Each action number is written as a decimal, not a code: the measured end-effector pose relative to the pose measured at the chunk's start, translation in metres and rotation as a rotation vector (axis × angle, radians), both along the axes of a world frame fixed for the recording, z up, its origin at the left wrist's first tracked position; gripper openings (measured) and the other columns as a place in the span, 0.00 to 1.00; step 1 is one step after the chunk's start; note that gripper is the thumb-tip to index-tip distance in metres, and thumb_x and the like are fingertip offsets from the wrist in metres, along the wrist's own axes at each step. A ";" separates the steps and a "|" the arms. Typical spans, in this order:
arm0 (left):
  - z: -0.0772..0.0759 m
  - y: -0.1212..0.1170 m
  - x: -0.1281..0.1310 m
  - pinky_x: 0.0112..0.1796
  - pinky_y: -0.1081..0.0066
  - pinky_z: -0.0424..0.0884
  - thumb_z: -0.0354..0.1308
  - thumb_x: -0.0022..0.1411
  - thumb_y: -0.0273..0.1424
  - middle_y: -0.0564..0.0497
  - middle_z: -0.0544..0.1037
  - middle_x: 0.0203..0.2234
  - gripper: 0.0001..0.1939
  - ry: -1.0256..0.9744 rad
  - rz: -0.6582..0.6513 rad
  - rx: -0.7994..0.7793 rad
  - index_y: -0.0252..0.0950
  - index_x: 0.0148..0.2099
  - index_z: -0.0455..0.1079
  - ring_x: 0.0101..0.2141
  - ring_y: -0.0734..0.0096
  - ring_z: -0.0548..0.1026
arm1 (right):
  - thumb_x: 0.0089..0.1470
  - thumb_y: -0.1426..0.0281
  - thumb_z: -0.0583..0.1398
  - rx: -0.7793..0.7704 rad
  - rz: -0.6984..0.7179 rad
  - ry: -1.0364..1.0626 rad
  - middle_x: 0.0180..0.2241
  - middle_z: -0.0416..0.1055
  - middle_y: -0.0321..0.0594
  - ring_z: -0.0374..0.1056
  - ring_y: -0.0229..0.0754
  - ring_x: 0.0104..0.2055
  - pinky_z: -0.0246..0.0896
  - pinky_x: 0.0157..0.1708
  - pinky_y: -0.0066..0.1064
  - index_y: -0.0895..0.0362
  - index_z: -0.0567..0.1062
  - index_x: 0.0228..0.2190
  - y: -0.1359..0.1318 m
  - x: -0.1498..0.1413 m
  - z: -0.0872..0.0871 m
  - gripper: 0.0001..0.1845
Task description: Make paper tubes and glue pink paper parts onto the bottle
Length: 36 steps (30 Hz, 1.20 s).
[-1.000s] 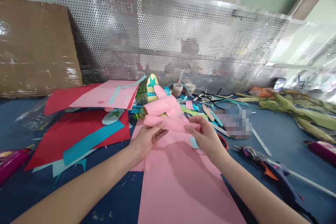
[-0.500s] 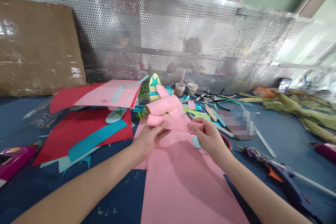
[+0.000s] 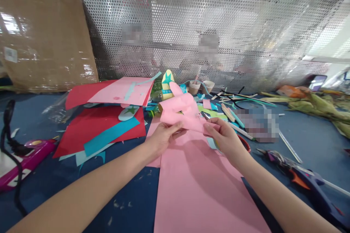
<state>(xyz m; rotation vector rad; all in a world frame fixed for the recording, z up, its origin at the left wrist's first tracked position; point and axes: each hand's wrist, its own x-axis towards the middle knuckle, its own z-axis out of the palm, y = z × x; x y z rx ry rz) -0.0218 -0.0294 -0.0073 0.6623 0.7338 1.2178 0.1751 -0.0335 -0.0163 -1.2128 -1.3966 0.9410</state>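
Note:
A curled strip of pink paper (image 3: 188, 122) is pinched between both my hands, above the table. My left hand (image 3: 167, 135) grips its left part, thumb on top and fingers beneath. At the strip's right end, my right hand (image 3: 222, 134) closes thumb and fingers on it. Below lies a large pink sheet (image 3: 199, 185), shaded by my arms. Just behind the strip, pink paper (image 3: 177, 102) is wrapped around a green bottle (image 3: 156, 110) lying on its side. A small light blue scrap (image 3: 212, 143) sits beneath my right hand.
Red sheets (image 3: 79, 131) and a blue strip (image 3: 112, 136) lie to the left, near a magenta glue gun (image 3: 38, 156). On the right are a dark blue glue gun (image 3: 308, 182), clear sticks (image 3: 290, 145) and corn husks (image 3: 319, 107). Paper cups (image 3: 194, 86) stand before a perforated screen (image 3: 175, 25).
The view has turned left, so everything sits further right in the picture. Both hands keep hold of the pink strip, whose left end now looks raised and turned slightly.

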 end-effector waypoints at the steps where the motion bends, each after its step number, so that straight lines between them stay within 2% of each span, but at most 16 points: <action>1: 0.000 0.000 0.000 0.45 0.67 0.75 0.77 0.37 0.29 0.52 0.82 0.28 0.15 -0.001 0.002 0.000 0.32 0.30 0.78 0.33 0.70 0.79 | 0.47 0.48 0.63 -0.001 0.004 0.003 0.26 0.67 0.36 0.66 0.41 0.31 0.69 0.37 0.37 0.55 0.71 0.30 0.000 0.000 0.000 0.23; 8: -0.002 0.001 0.000 0.43 0.69 0.75 0.75 0.41 0.26 0.50 0.83 0.33 0.13 0.005 0.028 -0.015 0.33 0.31 0.78 0.36 0.68 0.79 | 0.46 0.51 0.64 -0.009 0.028 -0.001 0.29 0.69 0.37 0.67 0.41 0.32 0.68 0.36 0.35 0.55 0.71 0.31 -0.003 -0.003 0.006 0.21; 16: 0.000 0.001 0.001 0.38 0.70 0.77 0.75 0.38 0.24 0.52 0.81 0.27 0.13 0.001 0.052 -0.032 0.32 0.29 0.77 0.31 0.71 0.78 | 0.45 0.54 0.64 0.003 0.042 -0.041 0.28 0.70 0.38 0.66 0.41 0.31 0.62 0.32 0.32 0.55 0.71 0.30 -0.002 -0.001 0.006 0.18; 21: -0.002 0.003 0.000 0.42 0.67 0.76 0.74 0.44 0.29 0.53 0.81 0.26 0.11 0.001 0.079 -0.042 0.33 0.30 0.76 0.29 0.73 0.78 | 0.45 0.55 0.64 0.010 0.024 -0.056 0.29 0.70 0.37 0.64 0.40 0.30 0.59 0.31 0.31 0.55 0.71 0.30 0.000 0.000 0.004 0.17; 26: -0.003 0.003 0.001 0.46 0.64 0.75 0.73 0.47 0.29 0.51 0.82 0.28 0.10 0.017 0.092 -0.049 0.33 0.31 0.76 0.31 0.72 0.79 | 0.47 0.53 0.62 0.000 -0.031 -0.064 0.28 0.69 0.37 0.63 0.40 0.29 0.56 0.28 0.31 0.56 0.71 0.31 -0.003 -0.001 0.006 0.19; 36: 0.000 0.001 0.002 0.48 0.62 0.74 0.72 0.48 0.27 0.51 0.82 0.29 0.08 0.014 0.084 -0.052 0.33 0.31 0.77 0.32 0.70 0.78 | 0.45 0.53 0.64 0.018 -0.070 -0.064 0.26 0.69 0.37 0.64 0.40 0.27 0.57 0.26 0.31 0.55 0.72 0.33 -0.004 -0.001 0.008 0.20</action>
